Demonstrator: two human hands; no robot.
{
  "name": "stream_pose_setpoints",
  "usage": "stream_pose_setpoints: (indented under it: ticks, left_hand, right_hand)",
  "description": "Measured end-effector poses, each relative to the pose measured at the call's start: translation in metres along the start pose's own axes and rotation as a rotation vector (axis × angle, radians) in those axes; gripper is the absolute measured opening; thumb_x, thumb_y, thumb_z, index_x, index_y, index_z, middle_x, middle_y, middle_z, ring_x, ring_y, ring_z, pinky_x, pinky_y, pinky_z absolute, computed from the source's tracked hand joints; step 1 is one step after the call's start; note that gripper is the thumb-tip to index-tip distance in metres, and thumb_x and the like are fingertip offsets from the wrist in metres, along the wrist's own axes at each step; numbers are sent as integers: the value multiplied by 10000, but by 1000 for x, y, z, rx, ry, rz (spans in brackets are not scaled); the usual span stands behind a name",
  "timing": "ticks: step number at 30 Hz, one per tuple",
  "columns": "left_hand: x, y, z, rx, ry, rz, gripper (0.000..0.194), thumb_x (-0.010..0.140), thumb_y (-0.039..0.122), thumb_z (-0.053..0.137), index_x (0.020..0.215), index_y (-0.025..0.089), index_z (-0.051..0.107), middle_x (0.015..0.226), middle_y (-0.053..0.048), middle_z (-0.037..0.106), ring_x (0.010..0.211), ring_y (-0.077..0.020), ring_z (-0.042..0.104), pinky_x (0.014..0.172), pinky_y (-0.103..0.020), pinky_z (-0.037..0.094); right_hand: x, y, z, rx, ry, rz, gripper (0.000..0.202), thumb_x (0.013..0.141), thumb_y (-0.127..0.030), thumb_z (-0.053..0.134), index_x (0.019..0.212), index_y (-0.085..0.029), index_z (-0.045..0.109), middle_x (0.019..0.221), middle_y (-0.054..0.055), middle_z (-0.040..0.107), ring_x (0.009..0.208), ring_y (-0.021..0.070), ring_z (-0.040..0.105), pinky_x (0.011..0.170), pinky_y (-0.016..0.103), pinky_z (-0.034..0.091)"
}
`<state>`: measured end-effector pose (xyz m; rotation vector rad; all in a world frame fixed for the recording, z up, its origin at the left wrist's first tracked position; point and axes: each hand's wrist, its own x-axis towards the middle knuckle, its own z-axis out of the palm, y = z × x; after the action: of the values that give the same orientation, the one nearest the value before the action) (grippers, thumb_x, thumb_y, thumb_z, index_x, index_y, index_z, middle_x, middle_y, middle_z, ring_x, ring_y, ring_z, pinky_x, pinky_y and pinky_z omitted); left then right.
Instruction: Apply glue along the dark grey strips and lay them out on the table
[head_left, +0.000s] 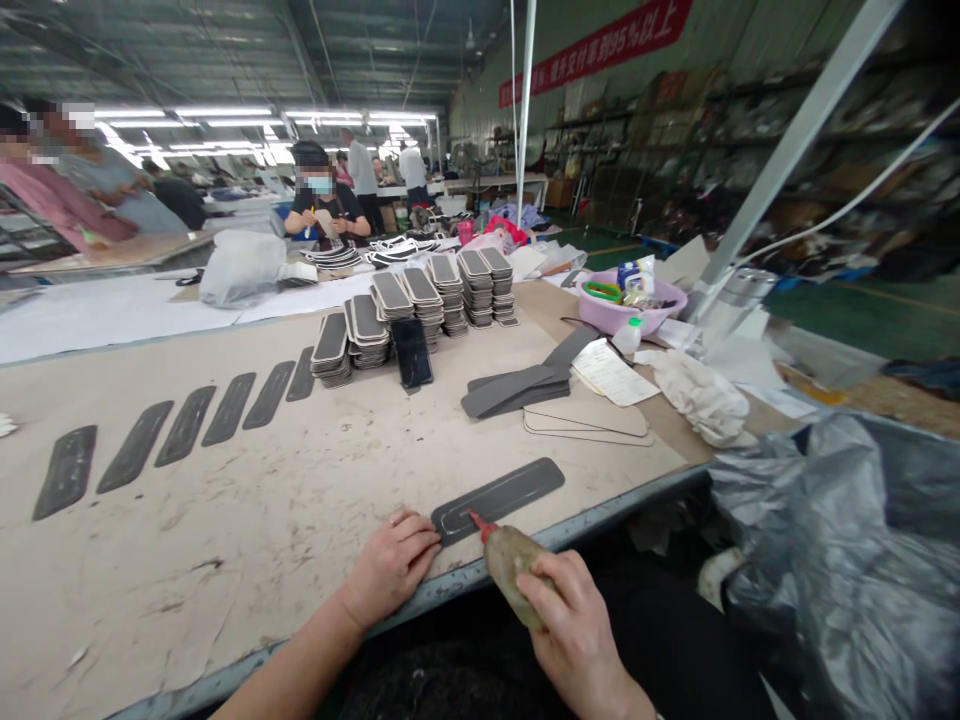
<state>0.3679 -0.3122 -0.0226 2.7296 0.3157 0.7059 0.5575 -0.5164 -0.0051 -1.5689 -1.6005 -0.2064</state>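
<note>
A long dark grey rounded panel lies near the table's front edge, with a thin pale line of glue running along inside its outline. My left hand is closed at the panel's left end, fingertips pressing its edge against the table. In my right hand is a squeeze glue bottle, murky greenish with a red nozzle. The bottle is tilted, its tip at the panel's surface near the left end; whether it touches is too small to tell. My right fingers wrap around the bottle's lower body.
Several glue-marked panels lie in a row at left. Stacked panels stand behind a phone. Dark strips, papers, a cloth and a purple basin are at right. A masked co-worker handles a piece across the table.
</note>
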Motion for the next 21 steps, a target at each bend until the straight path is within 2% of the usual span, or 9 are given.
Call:
stream_pose_setpoints:
  ticks: [6, 10, 14, 21]
  left_hand:
    - [2, -2, 3, -33, 34, 17, 151, 904, 131, 541, 965, 161, 677, 940, -71, 671, 882, -173, 603, 860, -365, 504]
    - [2, -3, 3, -29, 51, 32, 165, 899, 124, 538, 974, 168, 679, 967, -78, 670, 893, -177, 607, 844, -363, 511]
    - [3, -4, 1, -36, 54, 56, 155, 899, 120, 541, 965, 168, 673, 975, -80, 663, 908, -176, 603, 838, -352, 512]
    - [6, -1, 4, -15, 51, 39, 143, 919, 134, 518, 936, 165, 657, 922, -72, 655, 848, -166, 599, 804, -344, 506]
  right_hand:
    - [-6, 32, -23, -211, 138, 128, 307, 847, 12, 512, 1068, -191, 578, 1016, 92, 514, 866, 220, 480, 738, 393, 470]
    - [-5, 42, -27, -298, 216, 162, 298, 845, 3, 517, 1062, -191, 579, 1022, 96, 517, 881, 230, 487, 744, 405, 467]
    - [-3, 35, -21, -240, 193, 174, 304, 837, 37, 493, 1043, -170, 579, 1001, 96, 512, 856, 211, 473, 728, 384, 464]
    - [-2, 8, -8, 40, 102, 115, 298, 836, 43, 496, 1018, -177, 579, 991, 82, 495, 837, 185, 466, 670, 321, 460]
